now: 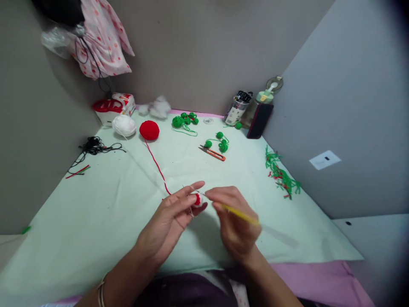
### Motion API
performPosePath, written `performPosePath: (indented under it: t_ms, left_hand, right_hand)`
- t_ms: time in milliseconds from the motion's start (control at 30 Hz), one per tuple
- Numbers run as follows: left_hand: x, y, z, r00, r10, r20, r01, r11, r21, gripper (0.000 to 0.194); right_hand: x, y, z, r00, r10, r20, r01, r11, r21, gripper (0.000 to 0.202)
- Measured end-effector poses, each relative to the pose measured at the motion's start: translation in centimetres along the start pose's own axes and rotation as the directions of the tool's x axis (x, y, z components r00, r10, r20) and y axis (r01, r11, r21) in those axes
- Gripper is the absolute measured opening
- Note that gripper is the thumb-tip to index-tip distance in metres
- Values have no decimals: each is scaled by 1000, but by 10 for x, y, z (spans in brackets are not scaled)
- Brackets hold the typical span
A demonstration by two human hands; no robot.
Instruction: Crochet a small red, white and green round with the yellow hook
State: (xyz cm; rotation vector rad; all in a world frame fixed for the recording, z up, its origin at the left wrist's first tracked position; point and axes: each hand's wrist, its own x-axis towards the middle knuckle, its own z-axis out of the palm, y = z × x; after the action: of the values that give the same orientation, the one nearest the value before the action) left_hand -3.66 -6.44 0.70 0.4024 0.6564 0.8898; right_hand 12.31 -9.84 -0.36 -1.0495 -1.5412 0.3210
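Near the front middle of the table, my left hand pinches a small red and white crocheted piece between thumb and fingers. White yarn passes over its raised index finger. My right hand is closed round a yellow-handled crochet hook, whose thin metal tip points left to the piece. From the left hand a red strand runs back to a red yarn ball. A white yarn ball lies left of it, its strand trailing toward the hands.
Orange thread snips lie beyond the hands, near green crocheted balls. Green and red scraps are at the right, black yarn at the left. A pen holder, a phone and a box stand at the back.
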Motion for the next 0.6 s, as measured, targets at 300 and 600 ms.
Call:
performPosePath:
  t_ms: [300,600]
  left_hand:
    - [-7,-1,-3,979,203,6,-190,908,373,34]
    - [-8,2,-2,986,165,-17,-150,928,342,38]
  right_hand:
    - [8,3,6,954,287,85,-298,878,376,15]
    - [11,5,2,897,419,137,-420,719,553,22]
